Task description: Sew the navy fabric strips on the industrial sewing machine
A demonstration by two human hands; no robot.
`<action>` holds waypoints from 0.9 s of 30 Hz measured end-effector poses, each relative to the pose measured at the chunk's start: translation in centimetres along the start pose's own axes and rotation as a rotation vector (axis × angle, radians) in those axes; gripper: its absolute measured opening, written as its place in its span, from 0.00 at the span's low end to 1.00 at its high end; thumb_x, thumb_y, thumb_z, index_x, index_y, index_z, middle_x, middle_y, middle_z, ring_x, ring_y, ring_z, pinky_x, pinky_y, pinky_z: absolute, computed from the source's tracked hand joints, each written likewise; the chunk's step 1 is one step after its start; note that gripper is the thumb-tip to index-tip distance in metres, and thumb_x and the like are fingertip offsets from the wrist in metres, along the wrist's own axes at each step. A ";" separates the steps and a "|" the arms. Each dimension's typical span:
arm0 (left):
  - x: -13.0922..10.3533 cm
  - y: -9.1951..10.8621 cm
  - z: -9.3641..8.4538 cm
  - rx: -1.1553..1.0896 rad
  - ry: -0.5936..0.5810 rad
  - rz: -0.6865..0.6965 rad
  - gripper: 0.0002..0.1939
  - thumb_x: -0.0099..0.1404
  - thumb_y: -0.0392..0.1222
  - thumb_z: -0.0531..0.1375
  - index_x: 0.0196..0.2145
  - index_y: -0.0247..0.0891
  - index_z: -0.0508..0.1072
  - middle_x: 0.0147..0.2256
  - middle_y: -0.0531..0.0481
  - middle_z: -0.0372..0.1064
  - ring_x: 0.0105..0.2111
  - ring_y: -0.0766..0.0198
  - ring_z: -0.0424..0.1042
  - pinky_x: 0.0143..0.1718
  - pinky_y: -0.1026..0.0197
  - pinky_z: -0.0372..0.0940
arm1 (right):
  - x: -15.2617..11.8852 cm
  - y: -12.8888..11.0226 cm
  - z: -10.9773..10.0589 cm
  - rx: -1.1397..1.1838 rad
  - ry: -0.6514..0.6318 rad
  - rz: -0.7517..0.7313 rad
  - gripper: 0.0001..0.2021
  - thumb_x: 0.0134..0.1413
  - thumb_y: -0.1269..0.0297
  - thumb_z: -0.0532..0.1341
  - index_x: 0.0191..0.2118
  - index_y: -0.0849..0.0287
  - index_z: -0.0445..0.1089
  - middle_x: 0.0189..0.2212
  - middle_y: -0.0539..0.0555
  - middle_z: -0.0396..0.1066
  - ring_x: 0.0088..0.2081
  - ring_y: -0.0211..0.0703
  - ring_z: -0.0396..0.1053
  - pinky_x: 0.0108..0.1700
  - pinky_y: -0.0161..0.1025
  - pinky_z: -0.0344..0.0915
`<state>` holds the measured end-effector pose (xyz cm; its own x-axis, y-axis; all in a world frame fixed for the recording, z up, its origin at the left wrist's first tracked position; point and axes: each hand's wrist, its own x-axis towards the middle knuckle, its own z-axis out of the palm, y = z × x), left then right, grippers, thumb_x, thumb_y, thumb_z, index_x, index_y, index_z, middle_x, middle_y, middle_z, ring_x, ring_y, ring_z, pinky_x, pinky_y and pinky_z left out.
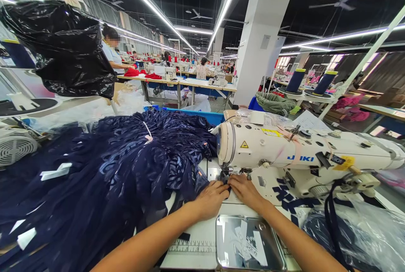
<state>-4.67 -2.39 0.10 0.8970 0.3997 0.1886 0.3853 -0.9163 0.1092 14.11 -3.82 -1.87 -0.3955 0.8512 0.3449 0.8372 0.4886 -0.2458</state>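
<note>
A white sewing machine [262, 145] stands at the right, its needle area just beyond my fingers. My left hand [212, 199] is at the left side of the presser foot, its fingertips closed on dark navy fabric [226, 191]. Close beside it, my right hand [243, 188] pinches the same small dark piece near the needle. A large heap of navy garments [126, 170] lies left of the machine and reaches my left hand. The part of the fabric under my fingers is hidden.
A metal tray [219, 242] with white labels lies between my forearms. Navy fabric scraps [287, 198] and a clear plastic bag [370, 225] are at the right. A black plastic bag [63, 48] hangs at the upper left. People sit at machines farther back.
</note>
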 end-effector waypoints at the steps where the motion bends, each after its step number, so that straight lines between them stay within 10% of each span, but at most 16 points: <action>1: 0.0 -0.1 0.3 0.011 0.018 0.007 0.12 0.56 0.28 0.51 0.38 0.32 0.67 0.48 0.42 0.64 0.48 0.57 0.61 0.49 0.55 0.57 | -0.2 0.0 -0.2 -0.069 0.028 -0.102 0.13 0.57 0.74 0.46 0.35 0.60 0.68 0.35 0.58 0.69 0.37 0.46 0.65 0.40 0.44 0.62; 6: -0.1 -0.2 1.2 0.082 0.077 0.010 0.13 0.58 0.30 0.51 0.42 0.30 0.67 0.47 0.41 0.65 0.47 0.56 0.62 0.51 0.52 0.55 | -0.4 0.1 -0.7 -0.274 0.114 -0.350 0.14 0.57 0.77 0.47 0.40 0.64 0.69 0.38 0.60 0.70 0.38 0.45 0.66 0.41 0.44 0.64; 27: 0.5 0.4 0.9 0.094 0.022 -0.149 0.15 0.59 0.28 0.51 0.44 0.32 0.66 0.45 0.43 0.65 0.43 0.56 0.62 0.44 0.53 0.57 | 0.2 2.0 -0.1 -0.249 0.048 -0.283 0.19 0.54 0.79 0.48 0.47 0.59 0.68 0.45 0.58 0.70 0.42 0.43 0.70 0.42 0.42 0.69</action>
<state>-3.91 -2.57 -0.62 0.8239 0.5307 0.1989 0.5330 -0.8448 0.0462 15.72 -2.69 -2.23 -0.6110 0.6766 0.4110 0.7659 0.6364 0.0910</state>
